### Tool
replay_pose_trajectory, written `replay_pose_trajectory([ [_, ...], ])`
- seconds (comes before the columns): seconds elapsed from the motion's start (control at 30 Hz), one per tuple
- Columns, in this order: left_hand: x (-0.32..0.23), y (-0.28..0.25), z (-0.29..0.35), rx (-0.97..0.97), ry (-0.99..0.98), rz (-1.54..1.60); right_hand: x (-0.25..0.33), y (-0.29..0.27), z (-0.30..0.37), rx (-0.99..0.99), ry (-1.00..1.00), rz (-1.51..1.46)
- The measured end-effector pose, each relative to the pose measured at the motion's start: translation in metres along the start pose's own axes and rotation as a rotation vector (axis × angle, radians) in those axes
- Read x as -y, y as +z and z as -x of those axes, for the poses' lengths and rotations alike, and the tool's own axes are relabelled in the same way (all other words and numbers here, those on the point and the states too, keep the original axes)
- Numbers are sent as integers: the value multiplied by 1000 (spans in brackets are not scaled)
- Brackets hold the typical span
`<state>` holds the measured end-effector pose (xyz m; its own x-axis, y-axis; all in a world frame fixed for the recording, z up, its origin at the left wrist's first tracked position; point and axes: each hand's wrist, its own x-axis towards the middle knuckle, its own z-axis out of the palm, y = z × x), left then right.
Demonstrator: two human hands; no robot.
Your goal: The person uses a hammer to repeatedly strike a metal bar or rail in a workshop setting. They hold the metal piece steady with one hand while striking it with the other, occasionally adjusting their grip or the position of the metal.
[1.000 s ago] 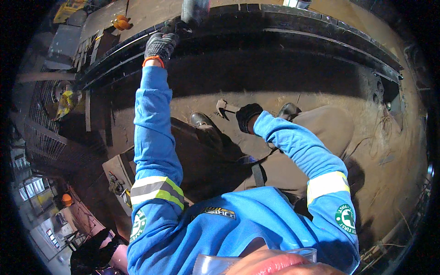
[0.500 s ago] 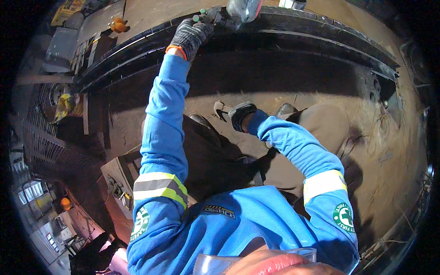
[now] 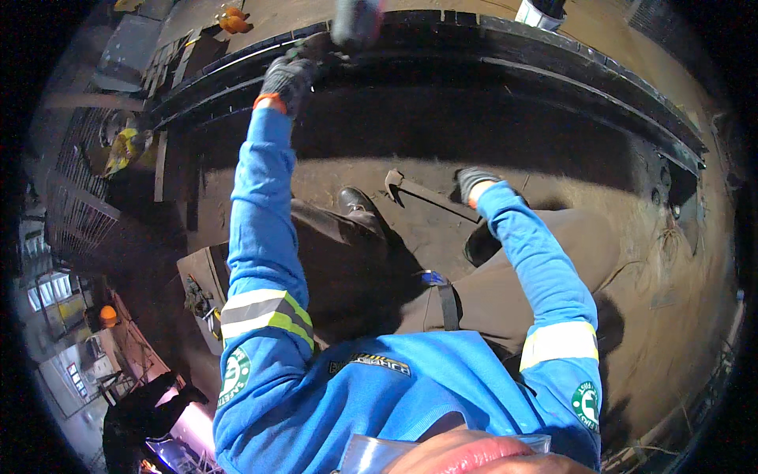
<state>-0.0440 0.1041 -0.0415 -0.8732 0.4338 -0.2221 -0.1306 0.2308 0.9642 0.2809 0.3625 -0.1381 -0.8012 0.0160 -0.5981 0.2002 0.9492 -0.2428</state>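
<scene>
My left hand (image 3: 288, 79), in a dark knitted glove with an orange cuff, is stretched out to the long dark beam. Its fingers close round a dark, lumpy metal piece (image 3: 317, 49), whose kind I cannot make out. Beside that piece is a smeared grey rounded object with a reddish edge (image 3: 355, 22). A hammer (image 3: 395, 186) lies on the floor between my feet, its thin handle slanting to the right. My right hand (image 3: 472, 183), gloved too, hovers just above the handle's end, apparently apart from it; its fingers are mostly hidden.
The long dark steel beam (image 3: 545, 75) runs across in front of me. Behind it stands a white bucket (image 3: 540, 14); an orange object (image 3: 234, 20) lies at far left. To my left are a metal grating (image 3: 79, 189) and a board with small tools (image 3: 207, 304). Bright light glows at lower left.
My right hand has let go of the hammer and moved right; the hammer now lies on the floor. My left hand has shifted left with the dark piece. The grey object has moved left too.
</scene>
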Motion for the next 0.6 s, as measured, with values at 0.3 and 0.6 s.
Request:
replay_pose_trajectory([
  [0.3,-20,-105,86,-370,458,-1554,-91,-158,-35,-622,546,27],
  [0.6,-21,-55,42,-450,215,-1054,-148,-226,-75,-494,397,389],
])
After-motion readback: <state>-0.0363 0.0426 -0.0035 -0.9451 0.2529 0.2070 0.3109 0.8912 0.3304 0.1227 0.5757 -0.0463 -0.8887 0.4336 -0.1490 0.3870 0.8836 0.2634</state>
